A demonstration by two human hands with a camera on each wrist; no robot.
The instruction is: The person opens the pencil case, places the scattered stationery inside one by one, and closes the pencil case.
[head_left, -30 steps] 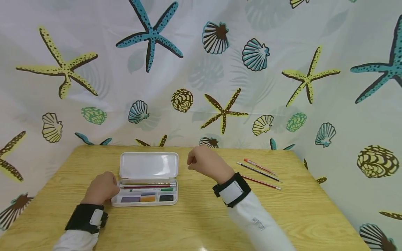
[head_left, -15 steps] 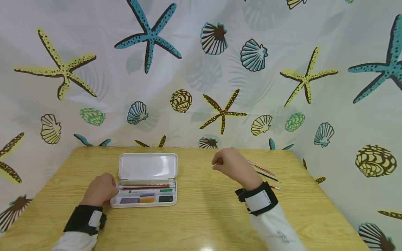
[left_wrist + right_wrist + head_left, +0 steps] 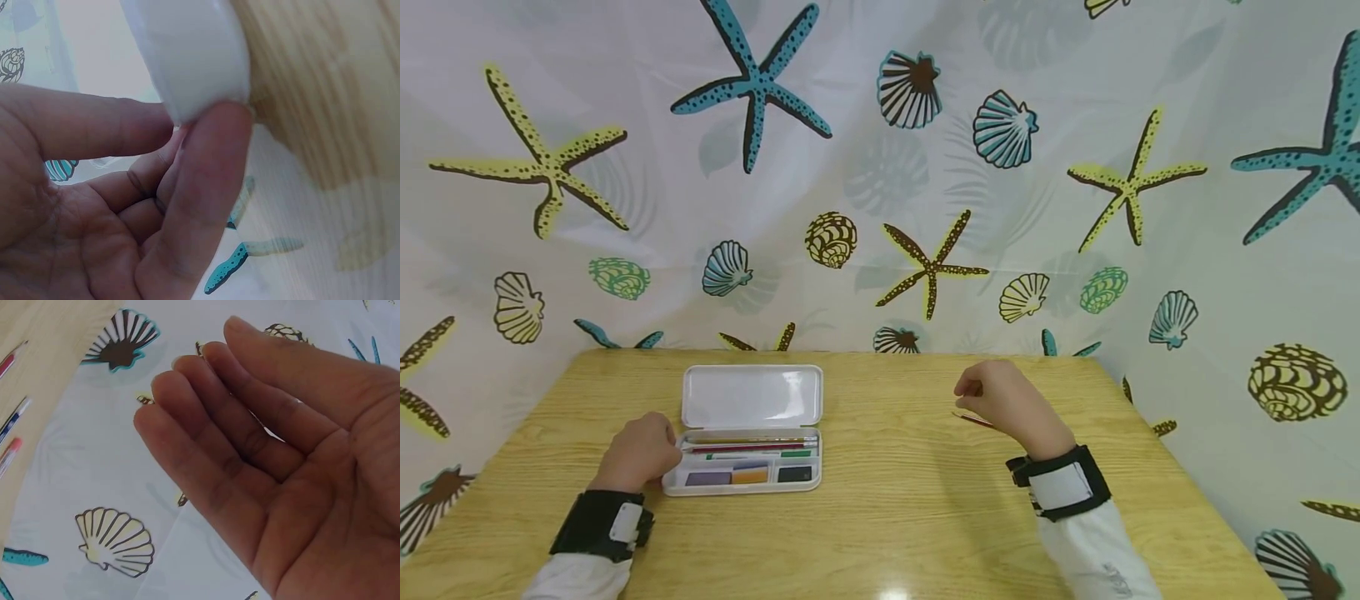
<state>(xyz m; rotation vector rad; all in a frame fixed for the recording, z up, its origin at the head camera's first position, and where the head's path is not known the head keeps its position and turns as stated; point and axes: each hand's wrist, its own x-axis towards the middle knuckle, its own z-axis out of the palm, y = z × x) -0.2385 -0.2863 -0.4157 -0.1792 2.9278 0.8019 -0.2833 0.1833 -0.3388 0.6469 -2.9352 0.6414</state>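
Note:
An open white pencil case point(image 3: 751, 396) lies on the table. My left hand point(image 3: 636, 452) pinches its left end between thumb and fingers; in the left wrist view the white corner point(image 3: 194, 56) sits between the fingertips. Inside lie a red pencil point(image 3: 745, 447), a green-and-white stick point(image 3: 793, 454) and purple, orange and black blocks. Over on the right, my right hand point(image 3: 1011, 404) hovers above loose pencils with relaxed, slightly bent fingers, holding nothing. A red pencil point(image 3: 976, 418) pokes out beneath it; in the right wrist view a dark blue pencil point(image 3: 14, 419) and an orange-ended one point(image 3: 9, 456) also show.
The wooden table point(image 3: 880, 517) reaches back to a white curtain point(image 3: 850, 167) printed with starfish and shells, which also stands along the right and left sides. The case's lid is folded back toward the curtain.
My right hand has moved right, from beside the case to over the loose pencils, which it now mostly hides from the head view. My left hand has stayed on the case.

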